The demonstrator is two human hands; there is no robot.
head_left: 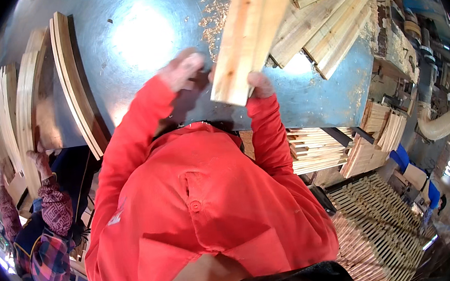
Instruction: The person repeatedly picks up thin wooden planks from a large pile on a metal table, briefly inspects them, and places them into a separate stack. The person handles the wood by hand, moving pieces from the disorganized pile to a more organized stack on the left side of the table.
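My right hand (260,84) grips the near end of a long wooden board (246,26), which slants up and away over the metal table (120,85). Its fingers wrap round the board's right edge and underside. Off to the left of that board, apart from it, is my left hand (183,71), smeared by motion, so how its fingers lie is unclear. Several loose boards (328,31) lie fanned out on the table to the right of the held one. A narrow stack of boards (70,85) rests on the table at the left.
Wood shavings (214,10) litter the far table. At the left a co-worker's hand (40,160) touches upright stacked boards (29,106). More timber (316,147) is piled below the table's right edge, above a slatted surface (381,217). A ribbed hose (448,122) and machinery stand at far right.
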